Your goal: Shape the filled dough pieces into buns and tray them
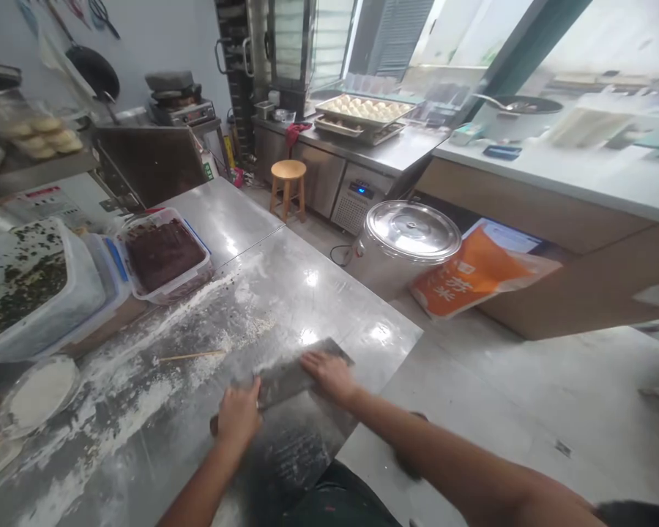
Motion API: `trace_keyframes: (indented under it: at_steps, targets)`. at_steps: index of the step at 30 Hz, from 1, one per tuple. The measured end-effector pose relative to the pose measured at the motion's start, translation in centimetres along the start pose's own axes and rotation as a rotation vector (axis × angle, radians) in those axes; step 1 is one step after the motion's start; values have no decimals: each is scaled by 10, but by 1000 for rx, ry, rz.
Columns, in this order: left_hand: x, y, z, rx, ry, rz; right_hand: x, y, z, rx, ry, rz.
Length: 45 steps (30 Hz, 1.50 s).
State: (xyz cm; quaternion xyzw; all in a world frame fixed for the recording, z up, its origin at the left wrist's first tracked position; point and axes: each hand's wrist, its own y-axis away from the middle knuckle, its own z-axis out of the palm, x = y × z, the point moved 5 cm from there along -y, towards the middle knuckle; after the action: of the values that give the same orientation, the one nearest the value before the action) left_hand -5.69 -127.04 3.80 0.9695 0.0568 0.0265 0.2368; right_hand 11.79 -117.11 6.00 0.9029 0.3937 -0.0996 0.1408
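A cleaver point(285, 382) with a wide, dark rectangular blade lies low over the floury steel worktable point(356, 293), near its front edge. My left hand point(238, 413) is wrapped round its handle, whose brown end shows at the wrist side, with the thumb along the blade. Stretched out over the blade's right part, my right hand point(329, 375) presses on it with fingers flat. White flour point(154, 399) is smeared in streaks to the left. A thin wooden stick point(192, 356) lies in the flour beyond my left hand.
At left stand a tub of dark filling point(162, 252), a tub of chopped greens point(27, 271) and a bowl of flour point(41, 395). Past the table are a lidded steel pot point(411, 230), an orange sack point(461, 274), a stool point(288, 172) and trays of dough balls point(365, 108).
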Motion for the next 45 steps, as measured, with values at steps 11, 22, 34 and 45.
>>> trace_keyframes:
  at_steps: [11, 22, 34, 45]
  targets:
    - [23, 43, 31, -166, 48, 57, -1, 57, 27, 21, -90, -26]
    - [12, -56, -51, -31, 31, 4, 45, -50, -34, -116, 20, 88]
    - [27, -41, -23, -69, -68, 106, 47, -6, -5, -48, -29, 134]
    - [67, -88, -33, 5, 463, -283, 103, -26, -9, 795, -816, 615]
